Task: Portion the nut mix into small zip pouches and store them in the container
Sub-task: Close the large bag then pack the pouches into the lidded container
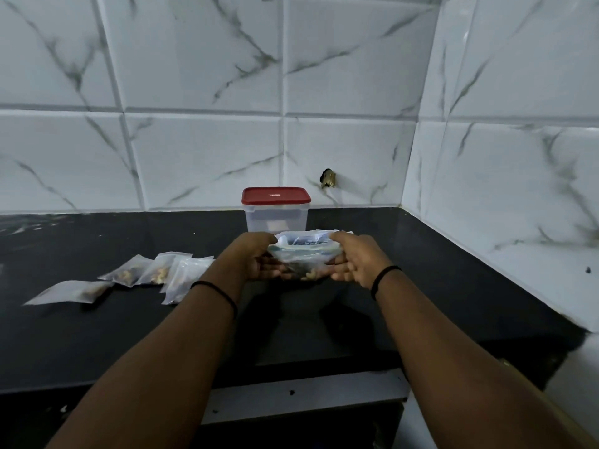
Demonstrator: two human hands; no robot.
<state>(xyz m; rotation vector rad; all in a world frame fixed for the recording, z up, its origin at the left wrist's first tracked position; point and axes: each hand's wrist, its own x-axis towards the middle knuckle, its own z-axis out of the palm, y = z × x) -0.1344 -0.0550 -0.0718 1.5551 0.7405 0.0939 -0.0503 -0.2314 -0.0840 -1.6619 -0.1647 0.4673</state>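
Above the middle of the black counter point(421, 286) I hold a clear zip bag of nut mix point(304, 254). My left hand point(256, 257) pinches its left top corner and my right hand point(353, 257) pinches its right top corner, with my fingers under the bag. Nuts show at its bottom. Behind it, against the wall, stands a clear plastic container point(276, 218) with a red lid point(275, 195) on it. Several small pouches with nuts point(155, 273) lie on the counter to the left; another pouch point(71, 291) lies further left.
White marble-look tiled walls point(502, 189) close the counter at the back and on the right. A small metal fitting point(328, 178) sticks out of the back wall beside the container. The counter's front edge point(308, 396) runs below my forearms.
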